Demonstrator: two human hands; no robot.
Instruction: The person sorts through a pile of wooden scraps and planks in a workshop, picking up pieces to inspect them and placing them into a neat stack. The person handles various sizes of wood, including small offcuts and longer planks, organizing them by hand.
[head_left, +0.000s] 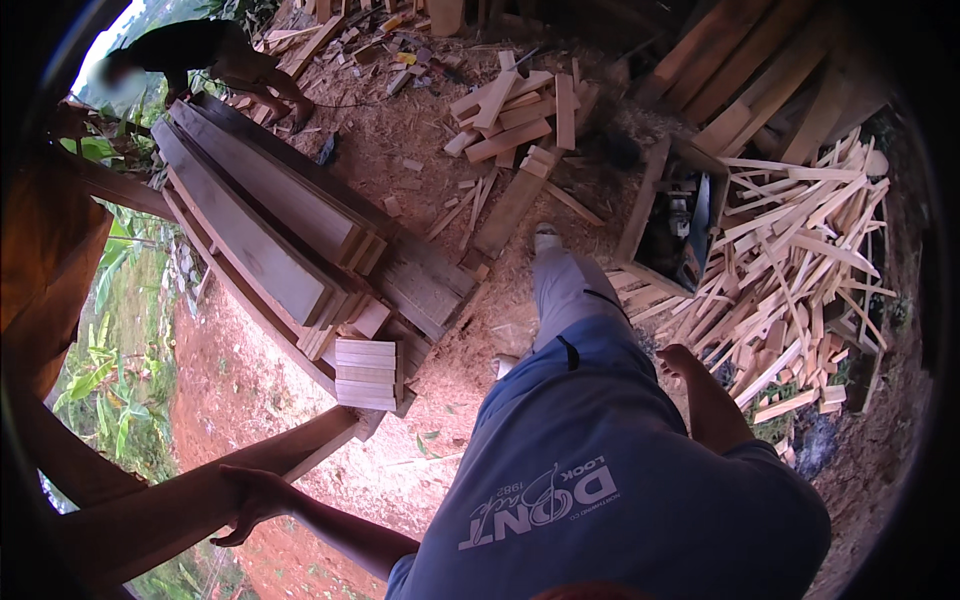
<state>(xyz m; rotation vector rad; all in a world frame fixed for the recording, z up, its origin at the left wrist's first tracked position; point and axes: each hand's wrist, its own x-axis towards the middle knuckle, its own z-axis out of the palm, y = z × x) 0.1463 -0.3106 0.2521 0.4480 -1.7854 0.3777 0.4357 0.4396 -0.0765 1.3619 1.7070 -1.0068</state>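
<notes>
My left hand (258,500) is at the lower left, laid across a thick wooden beam (305,440). Its thumb and fingers span the beam's width and grip it. By my right hip hangs my right hand (680,362), fingers loosely bent and a little apart, with nothing visible in it. Beyond the left hand, a small block of stacked, squared wood pieces (366,374) stands at the near end of a pile of long planks (250,225).
Offcuts and thin strips (790,270) heap up on the right beside an open wooden box (640,205) with machinery inside. Short boards (515,110) lie piled ahead. Another person (215,55) bends over at the planks' far end. Sawdust and scraps litter the earth floor (400,170).
</notes>
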